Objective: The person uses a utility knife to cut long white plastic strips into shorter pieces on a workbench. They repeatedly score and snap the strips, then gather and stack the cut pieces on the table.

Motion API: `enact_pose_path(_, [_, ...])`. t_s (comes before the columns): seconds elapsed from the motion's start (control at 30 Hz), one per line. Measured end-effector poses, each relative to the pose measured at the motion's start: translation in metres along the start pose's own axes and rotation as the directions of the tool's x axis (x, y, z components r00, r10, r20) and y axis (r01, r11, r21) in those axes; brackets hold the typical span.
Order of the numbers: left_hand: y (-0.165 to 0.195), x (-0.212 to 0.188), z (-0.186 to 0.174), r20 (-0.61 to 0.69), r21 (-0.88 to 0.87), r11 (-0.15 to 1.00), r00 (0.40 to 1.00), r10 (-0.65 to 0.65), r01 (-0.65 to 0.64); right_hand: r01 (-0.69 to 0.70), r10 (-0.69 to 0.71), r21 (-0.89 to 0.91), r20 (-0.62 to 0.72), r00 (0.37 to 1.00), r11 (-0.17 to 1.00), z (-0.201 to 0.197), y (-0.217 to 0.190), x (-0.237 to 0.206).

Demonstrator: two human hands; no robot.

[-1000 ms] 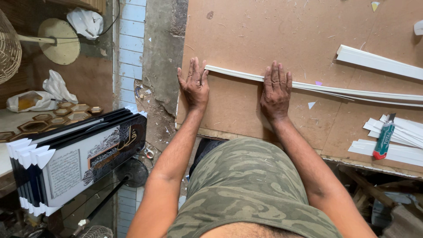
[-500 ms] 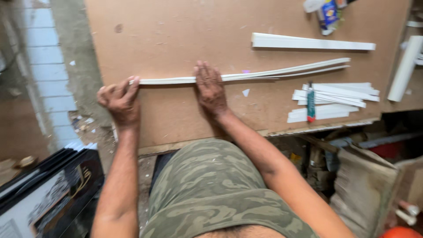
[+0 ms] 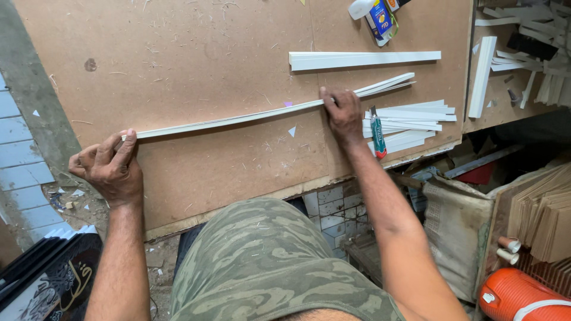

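Long white strip [image 3: 238,117] is lying across the brown surface [image 3: 208,47], long axis running left-right, right end rising slightly and splitting into layers. Left hand [image 3: 107,169] is pinching its left end between thumb and fingers, likely anchoring it; right hand [image 3: 344,116] is pressing fingers flat mid-strip, holding layers together. Cut strips pile [image 3: 410,122] and cutter [image 3: 377,134] are sitting just beside it.

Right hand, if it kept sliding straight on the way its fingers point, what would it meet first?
The right hand points up the board; past the long strip it presses, the wide white strip likely comes first.
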State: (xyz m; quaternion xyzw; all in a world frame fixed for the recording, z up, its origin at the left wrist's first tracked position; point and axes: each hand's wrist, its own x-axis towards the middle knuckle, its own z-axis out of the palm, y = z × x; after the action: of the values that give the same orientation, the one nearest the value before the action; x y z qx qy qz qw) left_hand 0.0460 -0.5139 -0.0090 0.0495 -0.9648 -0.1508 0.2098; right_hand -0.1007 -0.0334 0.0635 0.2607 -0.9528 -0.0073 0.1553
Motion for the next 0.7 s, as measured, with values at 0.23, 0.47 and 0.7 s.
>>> enact_pose_path(0.23, [0.001,0.003,0.002,0.014,0.019,1.000,1.000,0.009,-0.009,-0.056,0.045,0.064,0.166,0.985,0.996,-0.001,0.020,-0.006])
enact_pose_path(0.47, [-0.002,0.004,0.001,0.013,-0.005,1.000,1.000,0.002,-0.002,-0.091,0.076,0.134,0.115,0.990,0.987,-0.001,0.009,-0.007])
enact_pose_path(0.7, [-0.027,0.017,-0.029,0.260,-0.152,0.976,0.959,-0.114,0.157,-0.297,0.150,0.356,0.387,0.910,0.886,0.000,0.018,0.007])
